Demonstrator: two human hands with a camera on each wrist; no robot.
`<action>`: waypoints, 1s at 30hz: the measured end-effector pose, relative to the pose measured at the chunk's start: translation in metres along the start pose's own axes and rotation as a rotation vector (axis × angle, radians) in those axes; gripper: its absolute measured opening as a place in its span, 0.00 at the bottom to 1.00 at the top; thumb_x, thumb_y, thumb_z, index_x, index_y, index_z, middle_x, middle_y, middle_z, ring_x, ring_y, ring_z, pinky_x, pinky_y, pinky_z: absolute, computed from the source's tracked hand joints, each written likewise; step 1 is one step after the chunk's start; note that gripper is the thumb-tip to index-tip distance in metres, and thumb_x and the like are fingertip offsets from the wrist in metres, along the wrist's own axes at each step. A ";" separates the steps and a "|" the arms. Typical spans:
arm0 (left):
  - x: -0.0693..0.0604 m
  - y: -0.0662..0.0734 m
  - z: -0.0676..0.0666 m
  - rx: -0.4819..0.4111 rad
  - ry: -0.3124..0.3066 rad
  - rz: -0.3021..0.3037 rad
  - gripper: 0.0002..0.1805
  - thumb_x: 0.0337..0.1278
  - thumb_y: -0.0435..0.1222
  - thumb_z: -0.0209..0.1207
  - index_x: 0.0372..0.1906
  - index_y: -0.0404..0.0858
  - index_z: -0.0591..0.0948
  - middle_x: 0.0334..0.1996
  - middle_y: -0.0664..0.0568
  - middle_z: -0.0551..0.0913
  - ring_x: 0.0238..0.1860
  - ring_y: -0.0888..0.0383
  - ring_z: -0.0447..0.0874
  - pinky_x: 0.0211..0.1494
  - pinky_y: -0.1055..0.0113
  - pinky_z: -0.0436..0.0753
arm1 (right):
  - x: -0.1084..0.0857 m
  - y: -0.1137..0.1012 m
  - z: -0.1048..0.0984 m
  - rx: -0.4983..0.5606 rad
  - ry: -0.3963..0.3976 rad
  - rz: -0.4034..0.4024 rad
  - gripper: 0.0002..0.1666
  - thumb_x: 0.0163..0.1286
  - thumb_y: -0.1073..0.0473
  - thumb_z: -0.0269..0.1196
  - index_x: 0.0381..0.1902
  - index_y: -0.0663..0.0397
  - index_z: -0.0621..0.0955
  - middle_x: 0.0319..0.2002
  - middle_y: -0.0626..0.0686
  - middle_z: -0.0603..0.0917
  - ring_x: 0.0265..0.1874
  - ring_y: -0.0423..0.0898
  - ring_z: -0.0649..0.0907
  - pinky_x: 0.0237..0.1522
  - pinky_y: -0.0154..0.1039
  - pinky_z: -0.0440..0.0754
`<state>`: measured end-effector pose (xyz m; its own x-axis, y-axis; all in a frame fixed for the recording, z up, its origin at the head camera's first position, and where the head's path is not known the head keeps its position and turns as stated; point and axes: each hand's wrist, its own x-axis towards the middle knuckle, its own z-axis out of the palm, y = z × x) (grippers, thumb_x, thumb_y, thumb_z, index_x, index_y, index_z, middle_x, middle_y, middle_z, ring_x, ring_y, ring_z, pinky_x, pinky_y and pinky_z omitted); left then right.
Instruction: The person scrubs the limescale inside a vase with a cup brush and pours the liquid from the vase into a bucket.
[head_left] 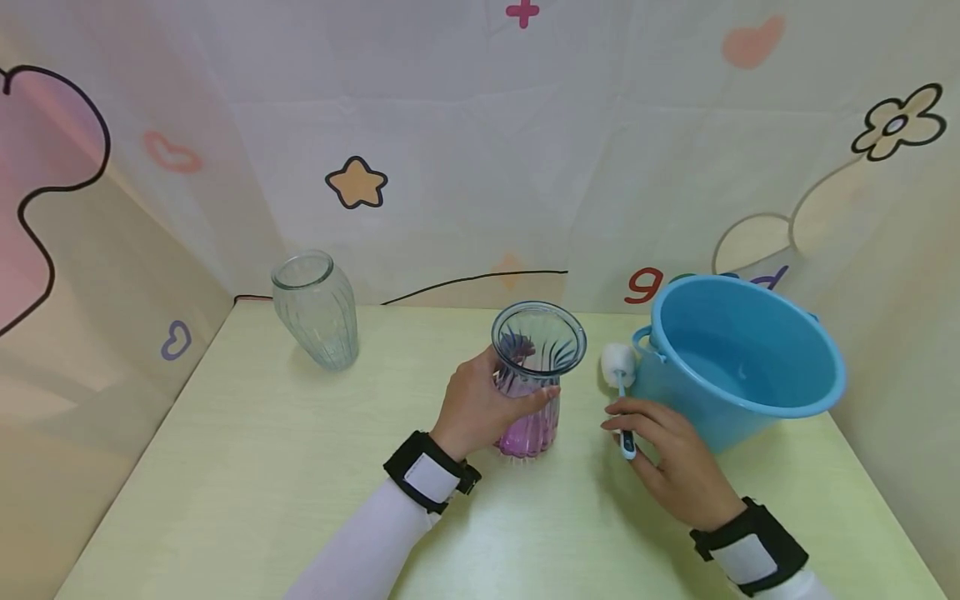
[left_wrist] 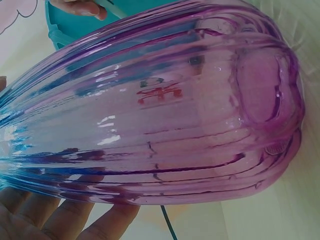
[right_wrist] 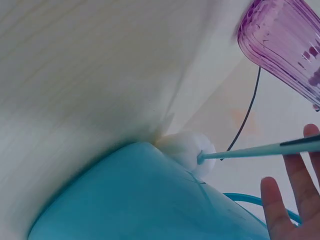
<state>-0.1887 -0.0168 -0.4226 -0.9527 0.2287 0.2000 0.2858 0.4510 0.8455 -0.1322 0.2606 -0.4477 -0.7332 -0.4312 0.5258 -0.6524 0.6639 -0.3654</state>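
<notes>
In the head view a ribbed glass vase (head_left: 528,421), bluish at its rim and pink-purple at its base, stands upright on the table. My left hand (head_left: 478,408) grips it from the left, thumb across the front. The vase (left_wrist: 200,105) fills most of the left wrist view, with fingers (left_wrist: 70,215) against its side. To its right, my right hand (head_left: 678,462) pinches the handle of a brush (head_left: 627,442) with a round white head. That white head (right_wrist: 185,150) is close beside the bucket in the right wrist view, where the fingers (right_wrist: 295,192) lie along the handle.
A light blue bucket (head_left: 645,392) stands at the right, its side handle near the brush head. Toward the back left is a clear glass vase (head_left: 318,317). Behind the pale table (head_left: 300,475) hangs a patterned cloth (head_left: 450,125).
</notes>
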 end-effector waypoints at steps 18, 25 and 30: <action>0.000 -0.001 -0.001 -0.007 -0.008 -0.010 0.39 0.52 0.56 0.74 0.65 0.43 0.77 0.58 0.46 0.87 0.60 0.47 0.85 0.60 0.46 0.84 | 0.023 -0.014 -0.029 0.307 0.245 0.088 0.20 0.69 0.82 0.58 0.54 0.64 0.82 0.52 0.52 0.89 0.60 0.36 0.84 0.62 0.24 0.77; 0.000 -0.001 -0.001 0.003 -0.004 -0.017 0.38 0.52 0.56 0.74 0.65 0.44 0.77 0.58 0.47 0.87 0.60 0.46 0.86 0.60 0.46 0.85 | 0.032 -0.025 -0.046 0.662 0.253 0.097 0.15 0.78 0.79 0.44 0.57 0.80 0.72 0.53 0.56 0.88 0.62 0.44 0.85 0.68 0.30 0.75; 0.000 -0.001 0.000 -0.004 -0.008 -0.015 0.38 0.52 0.55 0.74 0.65 0.44 0.77 0.57 0.47 0.87 0.60 0.47 0.86 0.60 0.46 0.85 | 0.039 -0.031 -0.049 0.901 0.335 0.014 0.13 0.78 0.80 0.40 0.52 0.85 0.69 0.44 0.59 0.85 0.53 0.48 0.87 0.64 0.35 0.80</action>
<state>-0.1889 -0.0177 -0.4235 -0.9560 0.2293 0.1831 0.2711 0.4513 0.8502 -0.1315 0.2532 -0.3788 -0.7401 -0.1371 0.6584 -0.6490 -0.1111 -0.7526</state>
